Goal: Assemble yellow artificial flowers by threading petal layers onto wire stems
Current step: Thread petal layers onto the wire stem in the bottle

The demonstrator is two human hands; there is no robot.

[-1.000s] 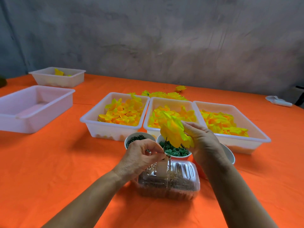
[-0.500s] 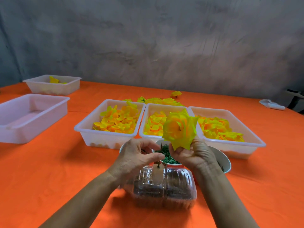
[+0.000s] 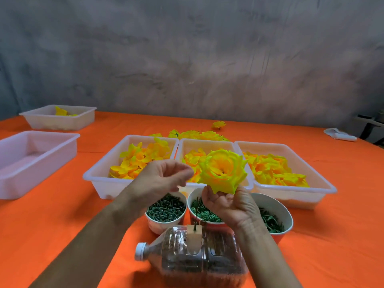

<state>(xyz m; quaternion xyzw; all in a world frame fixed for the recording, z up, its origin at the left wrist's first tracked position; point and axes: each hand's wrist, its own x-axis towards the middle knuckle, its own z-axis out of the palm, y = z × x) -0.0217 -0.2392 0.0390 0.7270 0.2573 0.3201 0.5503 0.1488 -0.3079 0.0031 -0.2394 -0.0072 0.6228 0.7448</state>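
Two hands up over the orange table (image 3: 52, 221): the right hand (image 3: 230, 204) has its grip pinched on a yellow flower (image 3: 223, 171), held face-up above the cups. Left hand (image 3: 160, 179) floats beside it, fingers loosely curled, holding nothing. Three petal trays (image 3: 97, 177) sit just behind.

you have no text, label, brand, number or sign to read anywhere here (the tubs, cups and bottle show you only plain faces).
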